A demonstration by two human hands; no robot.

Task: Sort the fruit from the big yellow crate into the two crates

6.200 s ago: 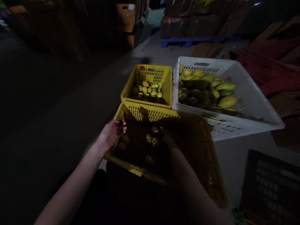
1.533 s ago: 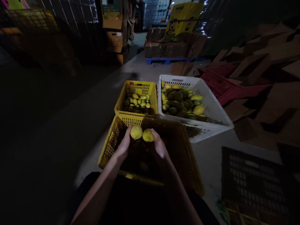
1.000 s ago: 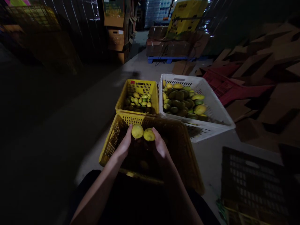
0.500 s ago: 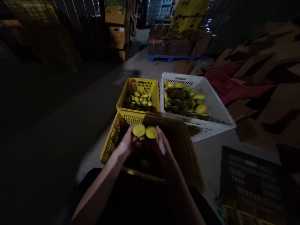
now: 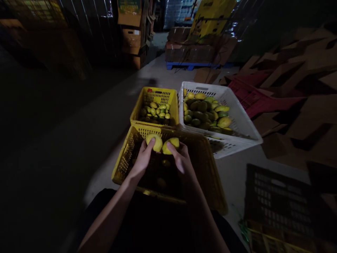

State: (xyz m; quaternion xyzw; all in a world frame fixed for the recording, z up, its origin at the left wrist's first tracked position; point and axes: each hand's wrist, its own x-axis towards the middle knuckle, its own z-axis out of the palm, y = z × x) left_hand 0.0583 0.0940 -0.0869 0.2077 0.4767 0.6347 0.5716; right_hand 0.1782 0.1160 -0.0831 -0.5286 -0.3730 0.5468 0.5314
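Both hands are over a large yellow crate, close together, each holding one yellow mango. My left hand grips a mango, with the thumb lying across its top. In my right hand is a second mango, tilted, its near side pressed by the thumb. The two fruits are side by side with a narrow gap. Deep in the dark crate beneath, a few dim fruits can be made out; the rest of its inside is in shadow.
Beyond stands a smaller yellow crate with small yellow-green fruits. Right of it, a white crate holds green and yellow mangoes. Folded cardboard and a red crate lie on the right, a dark crate nearer. A blue pallet carries boxes behind.
Both mangoes have been turned in the hands, from end-on to more side-on. The thumbs have moved onto their upper faces. Another fruit in the crate below now shows.
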